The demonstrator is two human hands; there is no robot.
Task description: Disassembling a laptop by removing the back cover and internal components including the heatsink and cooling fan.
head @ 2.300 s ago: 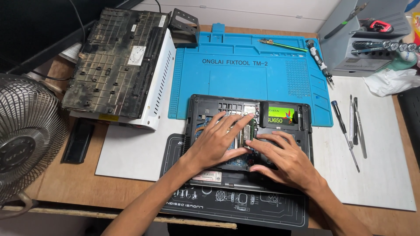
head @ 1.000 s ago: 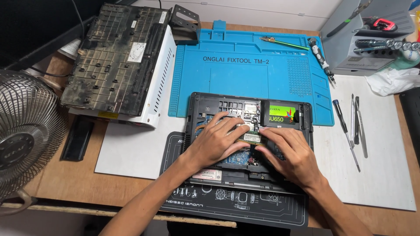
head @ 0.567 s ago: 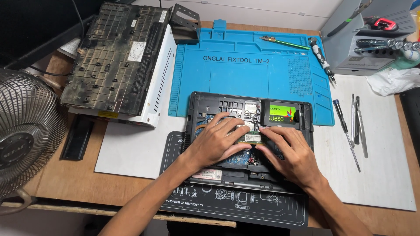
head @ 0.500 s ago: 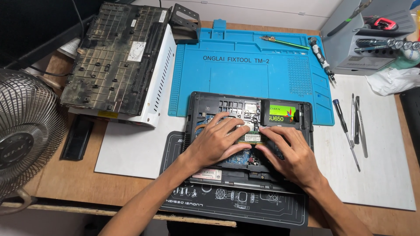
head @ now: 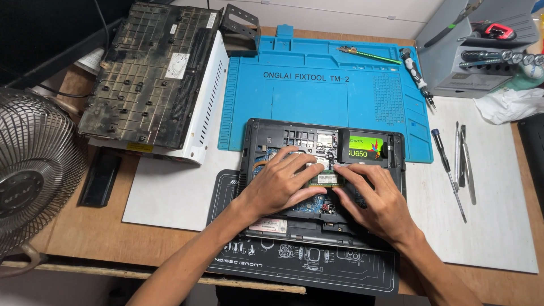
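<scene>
Hands shifted slightly; both fingers (head: 317, 169) prob. pressing memory module (head: 324, 179).

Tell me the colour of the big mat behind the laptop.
Blue mat, clearest in the head view.

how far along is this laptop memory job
Done: the bottom cover is off and lies on the white box at upper left, and the laptop sits open-bellied with a green-labelled drive in its bay. In hand: left hand and right hand press fingertips on the memory module. Left: the cover is not back on; screwdrivers wait at right.
</scene>
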